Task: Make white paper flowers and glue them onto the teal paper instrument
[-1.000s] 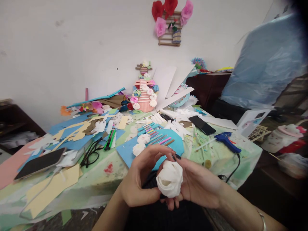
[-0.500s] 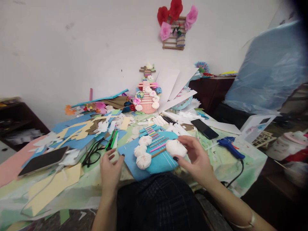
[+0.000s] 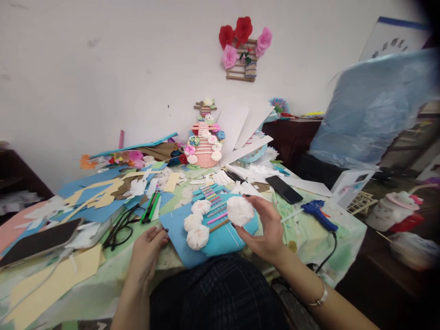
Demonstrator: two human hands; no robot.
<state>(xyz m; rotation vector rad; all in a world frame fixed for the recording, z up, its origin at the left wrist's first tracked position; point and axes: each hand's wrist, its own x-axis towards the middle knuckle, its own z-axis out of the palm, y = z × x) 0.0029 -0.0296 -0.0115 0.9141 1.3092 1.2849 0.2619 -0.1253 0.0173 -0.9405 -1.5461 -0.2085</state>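
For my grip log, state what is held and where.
The right hand holds a white paper flower by its right edge. I can't tell whether the left hand grips the blue sheet.

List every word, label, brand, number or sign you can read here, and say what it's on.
No text can be read.
White panel, upper right: dark characters, too blurred to read.
Blue glue gun, green cutter: no lettering I can make out.
White flower at the right hand: no text visible.
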